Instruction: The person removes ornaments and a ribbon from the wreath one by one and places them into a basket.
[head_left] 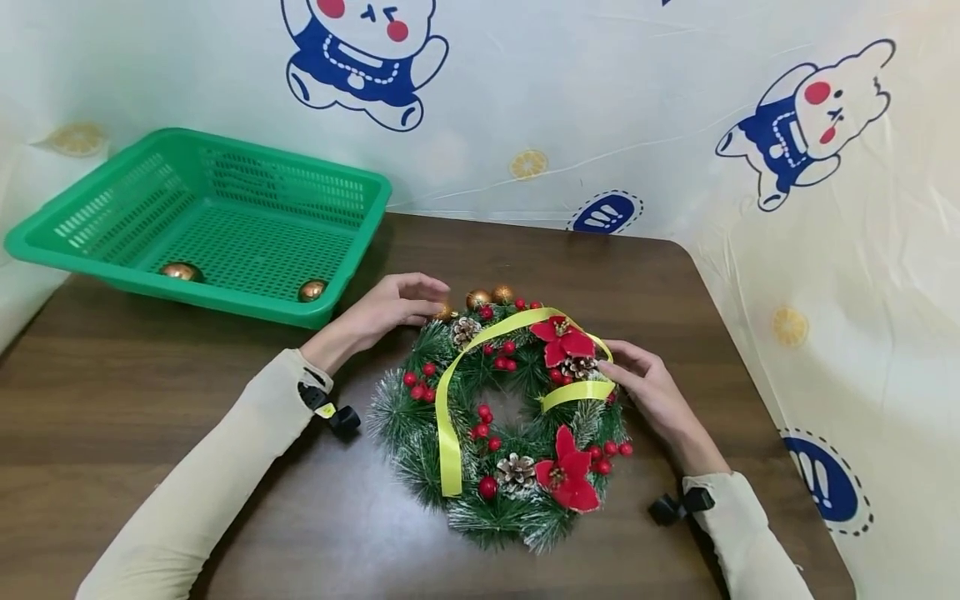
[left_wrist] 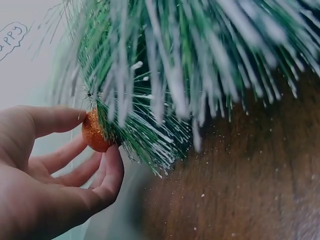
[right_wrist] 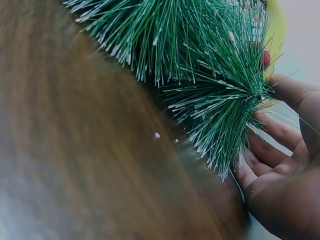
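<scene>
A green Christmas wreath (head_left: 427, 458) with frosted tips lies on the table, dressed with red berries, pinecones (head_left: 516, 472) and red poinsettias (head_left: 573, 479). At its upper left edge, my left hand (head_left: 382, 312) pinches a glittery gold bauble (left_wrist: 96, 134) between thumb and fingers. Two more gold baubles (head_left: 491, 297) sit along the wreath's far edge. My right hand (head_left: 660, 396) grips the wreath's right edge, thumb on top and fingers curled beneath. A yellow ribbon (head_left: 447, 417) curves over the wreath and passes by the right thumb.
A green plastic basket (head_left: 348, 283) stands at the back left of the brown table (head_left: 300, 533). Two shiny copper baubles (head_left: 182, 271) lie inside it. A printed curtain (head_left: 615, 92) hangs behind the table and along its right side.
</scene>
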